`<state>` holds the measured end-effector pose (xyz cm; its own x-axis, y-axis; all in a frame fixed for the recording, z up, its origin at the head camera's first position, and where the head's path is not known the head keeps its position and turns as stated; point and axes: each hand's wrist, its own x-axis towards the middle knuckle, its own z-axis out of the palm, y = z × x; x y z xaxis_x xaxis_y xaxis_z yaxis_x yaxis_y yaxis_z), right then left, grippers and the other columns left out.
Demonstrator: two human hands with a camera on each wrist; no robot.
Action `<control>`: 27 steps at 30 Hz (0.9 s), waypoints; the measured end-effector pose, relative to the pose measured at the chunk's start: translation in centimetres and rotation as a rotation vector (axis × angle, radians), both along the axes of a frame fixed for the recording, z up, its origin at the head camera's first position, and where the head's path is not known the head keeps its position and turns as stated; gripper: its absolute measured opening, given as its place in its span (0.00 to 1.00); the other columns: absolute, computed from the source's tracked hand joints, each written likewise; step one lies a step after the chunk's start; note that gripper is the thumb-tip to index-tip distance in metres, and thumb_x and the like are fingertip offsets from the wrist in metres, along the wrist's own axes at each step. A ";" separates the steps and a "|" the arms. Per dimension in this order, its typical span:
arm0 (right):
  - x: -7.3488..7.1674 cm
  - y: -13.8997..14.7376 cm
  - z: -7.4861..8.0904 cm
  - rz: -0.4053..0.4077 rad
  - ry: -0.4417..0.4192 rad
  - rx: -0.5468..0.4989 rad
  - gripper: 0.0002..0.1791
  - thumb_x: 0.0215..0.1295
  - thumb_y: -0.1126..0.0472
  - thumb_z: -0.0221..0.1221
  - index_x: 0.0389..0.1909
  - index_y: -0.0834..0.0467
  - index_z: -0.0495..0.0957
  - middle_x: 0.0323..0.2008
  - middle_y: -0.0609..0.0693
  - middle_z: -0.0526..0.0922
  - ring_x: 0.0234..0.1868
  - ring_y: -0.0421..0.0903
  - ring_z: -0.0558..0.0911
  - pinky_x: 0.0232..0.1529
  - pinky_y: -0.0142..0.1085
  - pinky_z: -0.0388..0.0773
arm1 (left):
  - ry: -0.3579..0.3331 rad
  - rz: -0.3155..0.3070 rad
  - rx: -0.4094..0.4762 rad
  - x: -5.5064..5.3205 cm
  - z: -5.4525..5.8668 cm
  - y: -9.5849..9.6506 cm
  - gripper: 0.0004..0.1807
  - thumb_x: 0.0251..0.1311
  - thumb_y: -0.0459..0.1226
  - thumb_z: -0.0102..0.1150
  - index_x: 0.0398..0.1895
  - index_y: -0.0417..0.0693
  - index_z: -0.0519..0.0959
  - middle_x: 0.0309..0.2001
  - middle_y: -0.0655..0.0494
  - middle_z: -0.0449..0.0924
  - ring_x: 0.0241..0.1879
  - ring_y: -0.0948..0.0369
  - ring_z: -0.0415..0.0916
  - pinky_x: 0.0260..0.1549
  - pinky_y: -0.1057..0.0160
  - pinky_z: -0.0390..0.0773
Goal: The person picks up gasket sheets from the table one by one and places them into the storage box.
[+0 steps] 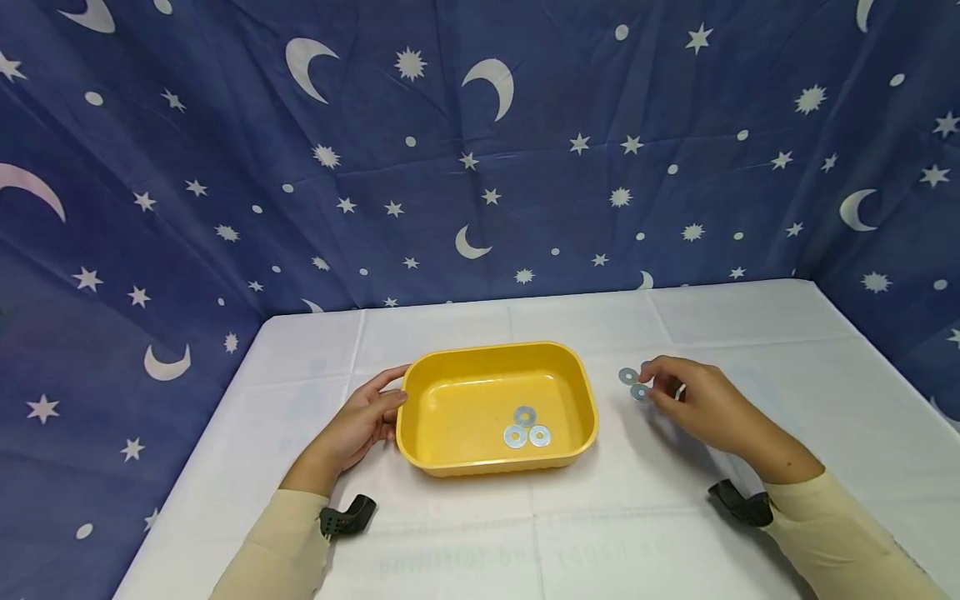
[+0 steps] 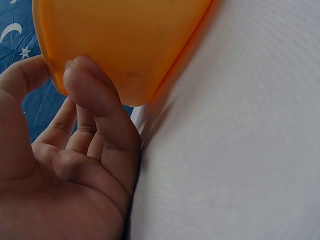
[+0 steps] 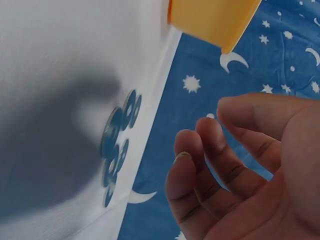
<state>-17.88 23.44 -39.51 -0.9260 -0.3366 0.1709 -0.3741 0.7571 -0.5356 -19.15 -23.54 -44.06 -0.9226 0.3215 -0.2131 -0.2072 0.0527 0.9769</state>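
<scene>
A yellow plastic tray (image 1: 495, 465) sits on the white cloth with three flat metal washers (image 1: 525, 416) lying toward its right end. At its left wall, my left hand (image 1: 362, 423) holds the rim, thumb on one side and a finger on the other; the left wrist view shows the tray wall (image 2: 125, 45) between them. My right hand (image 1: 697, 400) hovers just over more loose washers (image 1: 628, 377) right of the tray, partly hiding them. Several washers (image 3: 111, 131) show in the right wrist view, apart from the right hand's loosely bent fingers (image 3: 187, 175), which hold nothing.
White cloth (image 1: 465, 542) covers the table. A dark blue curtain (image 1: 540, 208) with moons and stars hangs behind the table and along its sides. Black camera mounts (image 1: 348, 515) are worn at both wrists.
</scene>
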 end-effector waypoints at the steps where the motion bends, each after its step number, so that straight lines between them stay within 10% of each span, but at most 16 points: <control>1: -0.1 0.1 -0.1 -0.007 -0.015 0.004 0.10 0.61 0.71 0.63 0.43 0.58 0.81 0.27 0.45 0.78 0.30 0.40 0.73 0.29 0.29 0.75 | 0.000 -0.001 -0.002 0.0 0.0 0.0 0.31 0.73 0.42 0.51 0.76 0.53 0.58 0.35 0.57 0.77 0.24 0.66 0.75 0.23 0.72 0.77; 27: -1.6 2.1 -2.1 -0.043 -0.191 0.052 0.10 0.61 0.69 0.63 0.43 0.59 0.79 0.29 0.48 0.77 0.31 0.44 0.74 0.27 0.31 0.74 | 0.006 -0.004 0.002 0.0 -0.1 0.0 0.31 0.73 0.42 0.51 0.76 0.52 0.58 0.36 0.58 0.78 0.24 0.66 0.74 0.23 0.71 0.77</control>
